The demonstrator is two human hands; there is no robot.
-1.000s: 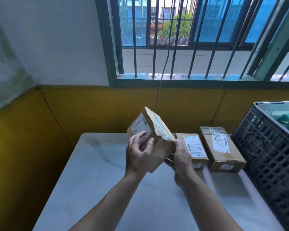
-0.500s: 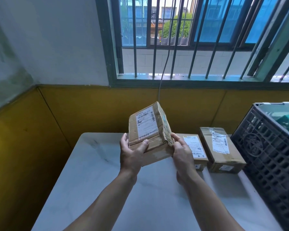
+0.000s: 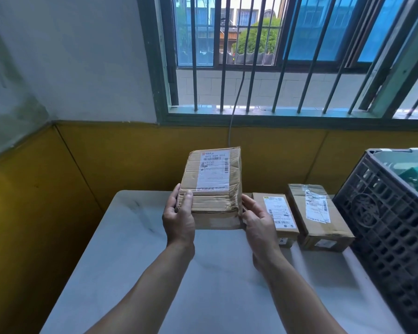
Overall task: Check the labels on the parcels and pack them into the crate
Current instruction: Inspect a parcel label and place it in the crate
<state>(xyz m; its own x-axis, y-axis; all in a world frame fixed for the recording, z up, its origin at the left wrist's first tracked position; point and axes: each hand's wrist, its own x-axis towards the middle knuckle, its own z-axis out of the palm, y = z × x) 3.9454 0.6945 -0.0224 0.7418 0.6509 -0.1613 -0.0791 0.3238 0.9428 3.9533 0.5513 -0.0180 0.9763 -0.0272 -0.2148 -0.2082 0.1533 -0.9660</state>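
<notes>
A brown cardboard parcel (image 3: 212, 189) is held above the table, its white shipping label facing me and upright. My left hand (image 3: 179, 219) grips its left lower edge, thumb on the front. My right hand (image 3: 257, 219) holds its right lower corner. Two more labelled parcels lie on the table to the right: a small one (image 3: 279, 218) and a larger one (image 3: 317, 216), side by side, labels up. The dark plastic crate (image 3: 381, 225) stands at the right edge of the table, with something green inside.
The white marble-look table (image 3: 135, 261) sits in a corner against yellow-panelled walls. A barred window is above the far wall, and a grey cable hangs down from the sill behind the held parcel.
The parcel has been turned in my hands from tilted, label sideways, to square-on with the label facing me. My hands shifted to its lower corners.
</notes>
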